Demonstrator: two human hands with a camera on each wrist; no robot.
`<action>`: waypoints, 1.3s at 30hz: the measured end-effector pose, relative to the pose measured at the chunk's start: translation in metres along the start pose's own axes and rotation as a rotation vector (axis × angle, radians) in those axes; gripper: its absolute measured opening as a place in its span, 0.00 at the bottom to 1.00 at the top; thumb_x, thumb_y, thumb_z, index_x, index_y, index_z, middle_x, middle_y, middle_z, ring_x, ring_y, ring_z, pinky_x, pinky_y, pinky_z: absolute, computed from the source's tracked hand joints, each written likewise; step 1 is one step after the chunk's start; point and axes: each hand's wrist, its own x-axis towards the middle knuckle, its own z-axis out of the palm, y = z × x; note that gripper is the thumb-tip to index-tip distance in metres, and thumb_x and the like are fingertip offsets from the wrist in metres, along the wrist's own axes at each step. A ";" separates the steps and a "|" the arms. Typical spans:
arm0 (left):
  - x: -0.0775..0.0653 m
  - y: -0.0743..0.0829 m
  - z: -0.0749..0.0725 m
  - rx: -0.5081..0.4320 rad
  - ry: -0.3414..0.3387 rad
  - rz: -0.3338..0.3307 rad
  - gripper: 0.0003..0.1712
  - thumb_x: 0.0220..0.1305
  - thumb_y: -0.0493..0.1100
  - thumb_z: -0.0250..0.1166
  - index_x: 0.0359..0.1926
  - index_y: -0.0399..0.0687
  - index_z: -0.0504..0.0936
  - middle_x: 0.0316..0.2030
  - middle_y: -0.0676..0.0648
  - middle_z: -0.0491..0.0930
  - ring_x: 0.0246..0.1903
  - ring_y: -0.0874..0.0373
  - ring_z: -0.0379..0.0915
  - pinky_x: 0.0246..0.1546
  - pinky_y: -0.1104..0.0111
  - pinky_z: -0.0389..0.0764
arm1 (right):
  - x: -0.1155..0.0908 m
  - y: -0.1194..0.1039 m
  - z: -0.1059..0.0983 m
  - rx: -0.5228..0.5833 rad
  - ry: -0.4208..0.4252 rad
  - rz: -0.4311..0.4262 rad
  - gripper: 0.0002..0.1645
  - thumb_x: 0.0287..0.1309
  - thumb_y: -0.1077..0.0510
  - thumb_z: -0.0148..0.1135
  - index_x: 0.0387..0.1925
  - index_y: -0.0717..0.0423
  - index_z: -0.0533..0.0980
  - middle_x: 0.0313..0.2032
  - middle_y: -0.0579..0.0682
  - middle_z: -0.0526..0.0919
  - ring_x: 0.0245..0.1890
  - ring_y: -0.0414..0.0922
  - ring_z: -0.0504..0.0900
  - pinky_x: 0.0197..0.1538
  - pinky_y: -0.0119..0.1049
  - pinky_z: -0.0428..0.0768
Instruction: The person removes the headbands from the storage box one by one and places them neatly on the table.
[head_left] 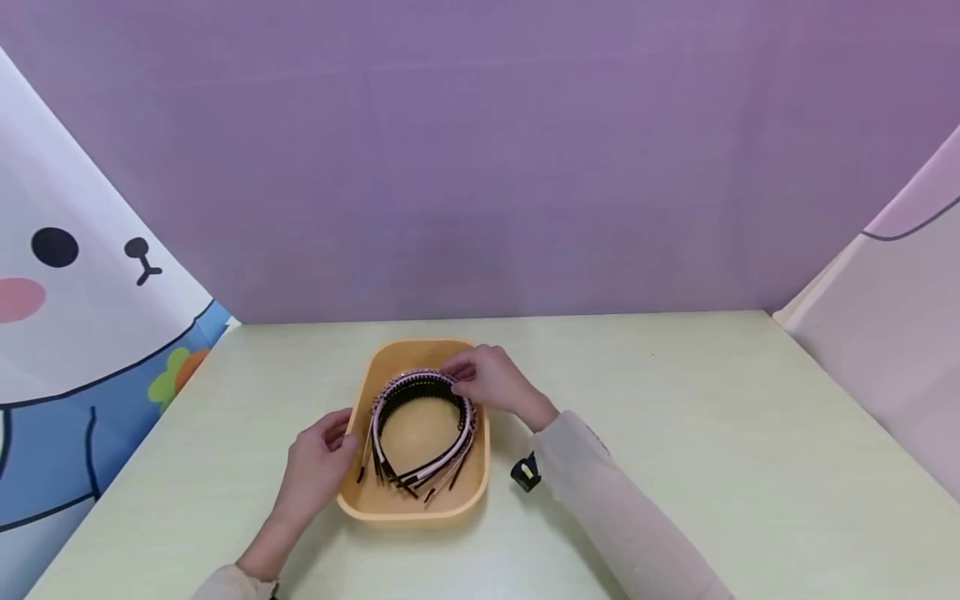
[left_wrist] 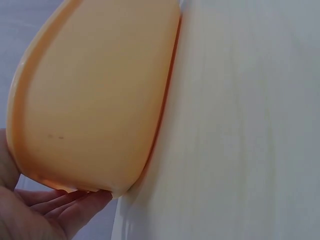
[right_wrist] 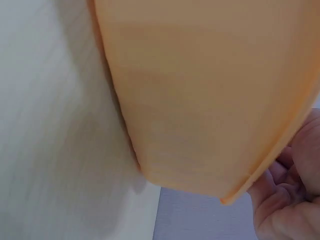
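Note:
A yellow-orange plastic basket [head_left: 416,517] with rounded corners stands on the table. Several hair headbands [head_left: 381,450], black, white and pinkish with dark tips, lie nested in a ring inside it. My left hand [head_left: 318,462] grips the basket's left side, thumb at the rim and fingers against the outer wall; the left wrist view shows this hand [left_wrist: 55,212] at the wall. Reaching over the right rim, my right hand [head_left: 495,379] pinches the headbands' upper right part between thumb and fingers. The basket wall hides its fingertips in the right wrist view.
A small black object [head_left: 526,472] shows beside the right sleeve, right of the basket. The pale table [head_left: 712,433] runs back to a purple cloth backdrop [head_left: 480,167]. Cartoon-printed cloth [head_left: 67,350] hangs at the left.

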 end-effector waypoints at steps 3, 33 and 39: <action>0.000 0.001 0.001 0.002 0.001 0.003 0.26 0.63 0.35 0.51 0.63 0.32 0.68 0.53 0.31 0.77 0.51 0.43 0.78 0.44 0.67 0.81 | 0.001 0.002 0.002 -0.015 0.039 0.015 0.14 0.52 0.66 0.65 0.43 0.59 0.83 0.38 0.53 0.87 0.38 0.45 0.86 0.41 0.28 0.80; -0.014 -0.014 0.011 -0.018 0.074 0.070 0.28 0.60 0.32 0.53 0.63 0.37 0.70 0.52 0.34 0.78 0.49 0.43 0.79 0.36 0.77 0.79 | -0.008 0.010 0.010 0.140 0.045 0.079 0.09 0.54 0.64 0.64 0.38 0.57 0.85 0.37 0.51 0.88 0.37 0.42 0.86 0.41 0.28 0.80; -0.015 -0.014 0.011 -0.015 0.082 0.061 0.27 0.60 0.33 0.54 0.62 0.37 0.71 0.53 0.35 0.78 0.49 0.43 0.79 0.39 0.73 0.80 | -0.007 0.008 0.004 0.130 -0.012 0.084 0.10 0.55 0.64 0.64 0.39 0.56 0.85 0.39 0.51 0.88 0.39 0.43 0.86 0.42 0.29 0.80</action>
